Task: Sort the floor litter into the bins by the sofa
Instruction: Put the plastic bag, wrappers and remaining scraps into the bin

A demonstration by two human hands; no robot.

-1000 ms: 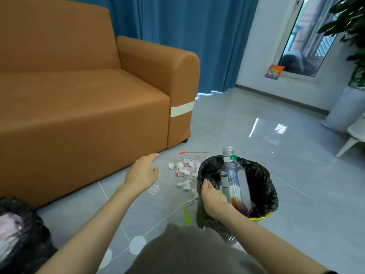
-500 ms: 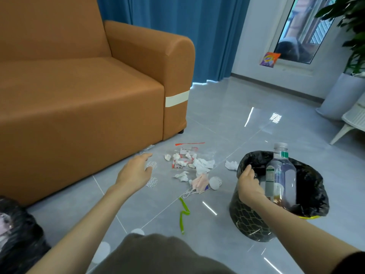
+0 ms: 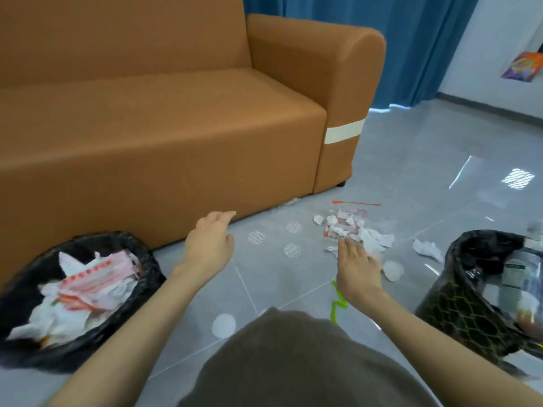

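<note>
Litter (image 3: 357, 232) lay in a small heap on the grey floor (image 3: 417, 160), near the front corner of the orange sofa (image 3: 161, 127). It was mostly torn white paper bits with a red and white wrapper mixed in. A thin red strip (image 3: 357, 203) lay just behind the heap, and a crumpled tissue (image 3: 427, 250) sat by itself between the heap and the right bin (image 3: 458, 312). A white round piece (image 3: 393, 270) and a wavy green strip (image 3: 338, 304) lay on the near side of the heap. The right hand (image 3: 357, 270) reached out to the heap with its fingers straight and spread, holding nothing. Its fingertips were at the near edge of the paper bits, but I could not tell if they touched. The left hand (image 3: 210, 243) was also loose and flat, holding nothing, above the floor close to the bottom front edge of the sofa. The left bin (image 3: 111, 237) stood against the front of the sofa, lined with a black bag and full of white paper and red and white wrappers. The right bin was black wire mesh with a black bag too, and a clear bottle (image 3: 521, 274) stood inside it, though it looked blurry. Both bins were well apart, with the heap and the hands between them.
</note>
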